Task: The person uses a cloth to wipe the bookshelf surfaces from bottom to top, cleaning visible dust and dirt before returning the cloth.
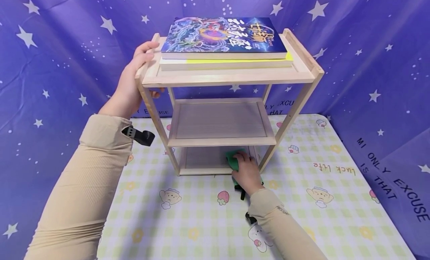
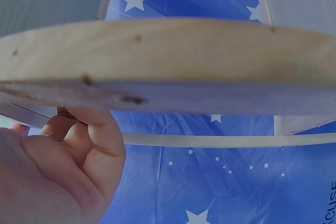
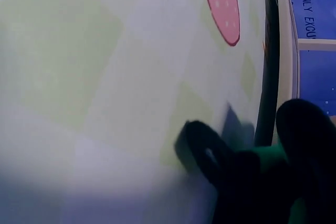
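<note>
A light wooden three-tier shelf rack (image 1: pixel 221 141) stands upright. My left hand (image 1: pixel 132 75) grips the upper left side of its top tier, thumb and fingers curled round the wood. In the left wrist view that hand (image 2: pixel 68 166) shows curled fingers under the wooden side piece (image 2: pixel 184 56). Low at the front right, my right hand (image 1: pixel 248 174) holds a green cloth (image 1: pixel 231 161) against the bottom tier (image 1: pixel 201 158). Only dark finger shapes and a strip of green cloth (image 3: pixel 270 155) appear in the right wrist view.
Two stacked books lie on the top tier: a blue illustrated one (image 1: pixel 208 36) over a white and yellow one (image 1: pixel 228 64). The rack stands on a checked, cartoon-printed tablecloth (image 1: pixel 201 215). Blue star-printed curtains (image 1: pixel 67 66) hang behind and at the sides.
</note>
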`<move>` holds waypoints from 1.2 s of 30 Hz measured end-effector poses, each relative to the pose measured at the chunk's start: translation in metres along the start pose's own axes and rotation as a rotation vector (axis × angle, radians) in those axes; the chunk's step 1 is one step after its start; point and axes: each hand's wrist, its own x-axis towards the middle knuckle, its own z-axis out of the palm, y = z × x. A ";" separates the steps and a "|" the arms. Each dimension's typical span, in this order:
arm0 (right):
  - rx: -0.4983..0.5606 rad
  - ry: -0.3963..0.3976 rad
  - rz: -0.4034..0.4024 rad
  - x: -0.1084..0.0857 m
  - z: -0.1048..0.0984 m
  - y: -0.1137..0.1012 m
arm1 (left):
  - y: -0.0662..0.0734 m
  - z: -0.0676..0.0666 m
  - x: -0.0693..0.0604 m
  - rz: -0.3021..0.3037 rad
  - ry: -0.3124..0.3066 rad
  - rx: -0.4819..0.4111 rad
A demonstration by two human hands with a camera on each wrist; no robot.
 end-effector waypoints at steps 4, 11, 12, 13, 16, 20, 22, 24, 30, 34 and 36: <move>-0.022 0.014 0.019 -0.002 -0.003 0.003 | 0.000 0.000 0.000 -0.002 0.001 0.001; -0.038 0.023 0.021 -0.002 -0.004 0.004 | 0.000 0.000 0.001 -0.001 0.005 -0.001; -0.038 0.026 0.021 -0.002 -0.004 0.004 | 0.000 0.000 0.001 -0.001 0.005 -0.004; -0.039 0.028 0.022 -0.002 -0.004 0.003 | 0.000 0.000 0.001 0.000 0.003 -0.001; -0.039 0.031 0.024 -0.002 -0.003 0.003 | 0.000 -0.001 0.001 -0.002 0.006 -0.007; -0.044 0.041 0.019 -0.003 -0.002 0.003 | 0.000 0.000 0.001 -0.007 0.006 -0.009; -0.051 0.051 0.016 -0.004 -0.001 0.003 | 0.001 0.000 0.001 -0.015 0.006 -0.002; -0.058 0.058 0.016 -0.004 -0.001 0.003 | 0.001 0.001 0.001 -0.020 0.005 0.004; -0.062 0.050 0.020 -0.006 0.000 0.003 | 0.002 0.001 0.001 -0.026 0.012 -0.005; -0.072 0.073 -0.011 -0.006 0.002 0.004 | 0.002 0.000 0.000 -0.032 0.020 -0.005; -0.075 0.088 -0.025 -0.007 0.003 0.004 | 0.002 0.000 0.000 -0.036 0.022 -0.004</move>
